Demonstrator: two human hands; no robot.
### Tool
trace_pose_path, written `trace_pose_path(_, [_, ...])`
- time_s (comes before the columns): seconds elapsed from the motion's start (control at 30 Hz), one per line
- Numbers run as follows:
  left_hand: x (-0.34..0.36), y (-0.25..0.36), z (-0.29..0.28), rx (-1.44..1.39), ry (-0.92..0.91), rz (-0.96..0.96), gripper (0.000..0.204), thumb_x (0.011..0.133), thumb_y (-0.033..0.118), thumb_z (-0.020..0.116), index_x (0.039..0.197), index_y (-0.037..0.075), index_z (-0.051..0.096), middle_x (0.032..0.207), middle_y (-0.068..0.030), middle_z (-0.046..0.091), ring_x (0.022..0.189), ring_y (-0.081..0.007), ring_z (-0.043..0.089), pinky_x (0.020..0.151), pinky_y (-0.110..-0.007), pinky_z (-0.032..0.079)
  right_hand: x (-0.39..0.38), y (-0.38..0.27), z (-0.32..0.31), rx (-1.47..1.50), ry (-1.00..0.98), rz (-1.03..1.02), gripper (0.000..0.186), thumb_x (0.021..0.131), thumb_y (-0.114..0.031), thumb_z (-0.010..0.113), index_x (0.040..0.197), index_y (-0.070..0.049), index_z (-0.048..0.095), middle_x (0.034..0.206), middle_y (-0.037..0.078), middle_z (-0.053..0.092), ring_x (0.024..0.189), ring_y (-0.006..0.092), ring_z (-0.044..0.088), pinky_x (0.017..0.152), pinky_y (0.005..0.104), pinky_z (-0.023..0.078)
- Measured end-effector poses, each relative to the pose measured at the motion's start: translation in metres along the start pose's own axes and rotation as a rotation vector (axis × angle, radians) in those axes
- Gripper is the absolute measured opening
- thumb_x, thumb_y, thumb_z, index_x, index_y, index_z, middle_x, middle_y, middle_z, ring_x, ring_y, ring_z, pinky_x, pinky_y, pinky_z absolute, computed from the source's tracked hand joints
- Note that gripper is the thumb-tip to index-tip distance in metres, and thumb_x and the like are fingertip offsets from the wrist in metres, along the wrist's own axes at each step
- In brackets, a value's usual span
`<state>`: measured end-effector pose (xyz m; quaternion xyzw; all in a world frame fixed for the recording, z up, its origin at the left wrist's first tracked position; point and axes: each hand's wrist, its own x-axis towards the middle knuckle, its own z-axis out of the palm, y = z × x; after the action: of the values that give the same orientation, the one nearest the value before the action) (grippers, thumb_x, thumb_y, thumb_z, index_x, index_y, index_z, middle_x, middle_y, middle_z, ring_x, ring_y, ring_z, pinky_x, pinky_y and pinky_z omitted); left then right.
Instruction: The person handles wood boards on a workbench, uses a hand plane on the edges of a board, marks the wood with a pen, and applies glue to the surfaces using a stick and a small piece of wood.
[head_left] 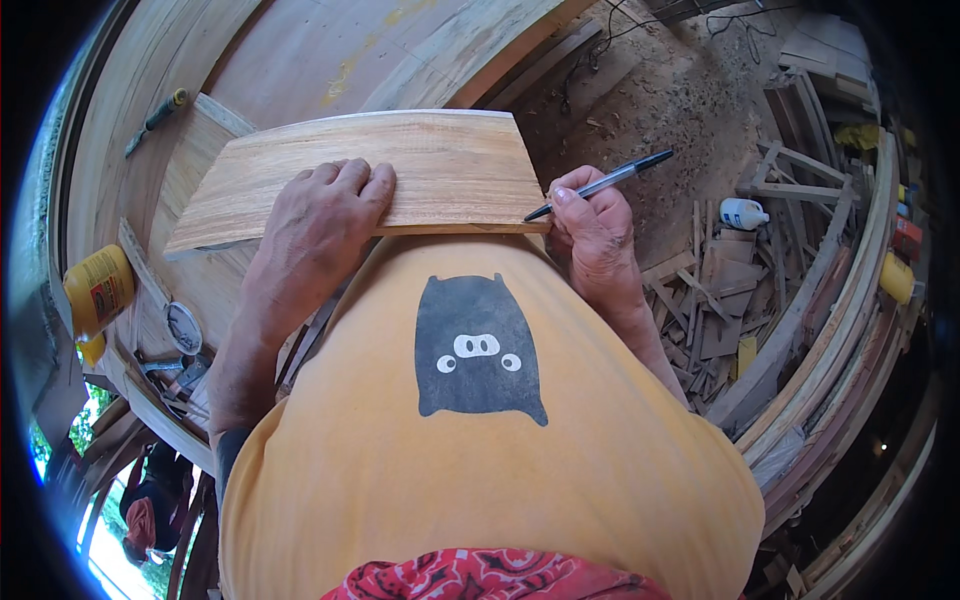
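A flat wooden board [450, 165] with pale grain lies across in front of me, its near edge close to my yellow shirt. My left hand [335, 210] holds it from the near side, fingers bent on its top face; the thumb is hidden. A pen [610, 182] with a clear barrel and dark cap end is pinched in my right hand [598, 225], beside the board's right end. The pen's tip touches or sits just over the board's near right corner; I cannot tell which. A small dark mark shows on the near edge there.
A workbench panel [300, 60] lies under and beyond the board. At left are a chisel-like tool [155, 122], a yellow bottle [100, 290] and a round lid [184, 328]. Wood offcuts [725, 290] and a white bottle [743, 213] lie on the right, by long curved planks [850, 330].
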<state>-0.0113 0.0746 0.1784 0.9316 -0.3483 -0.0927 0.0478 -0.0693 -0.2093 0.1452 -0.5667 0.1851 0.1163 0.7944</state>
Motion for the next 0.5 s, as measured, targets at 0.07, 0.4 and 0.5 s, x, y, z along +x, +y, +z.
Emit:
trace_pose_path(0.07, [0.000,0.000,0.000,-0.019,-0.028,-0.026,0.044,0.086,0.007,0.070,0.128,0.000,0.061,0.115,-0.0137,0.066,0.108,-0.0292,0.065,0.092,-0.041,0.053,0.003,0.002,0.001,-0.017,0.010,-0.018,0.013,0.102,-0.016,0.065,0.101,-0.005,0.059,0.077,-0.007,0.052,0.062,-0.0014,0.041,0.054,0.0184,0.033])
trace_pose_path(0.4, [0.001,0.000,-0.002,-0.047,-0.072,-0.049,0.053,0.081,0.007,0.076,0.131,0.004,0.062,0.123,-0.0130,0.066,0.112,-0.0308,0.065,0.097,-0.042,0.051,0.037,0.029,-0.004,-0.078,0.068,-0.177,0.012,0.100,-0.013,0.065,0.102,-0.001,0.062,0.086,-0.004,0.059,0.072,0.0018,0.051,0.068,0.0205,0.045])
trace_pose_path(0.5, [0.001,-0.001,-0.001,-0.049,-0.057,-0.043,0.052,0.081,0.007,0.075,0.131,0.004,0.061,0.123,-0.0129,0.066,0.112,-0.0305,0.065,0.096,-0.042,0.051,0.048,0.034,-0.008,-0.103,0.069,-0.157,0.012,0.100,-0.012,0.065,0.102,-0.001,0.062,0.083,-0.003,0.061,0.074,0.0020,0.053,0.068,0.0207,0.046])
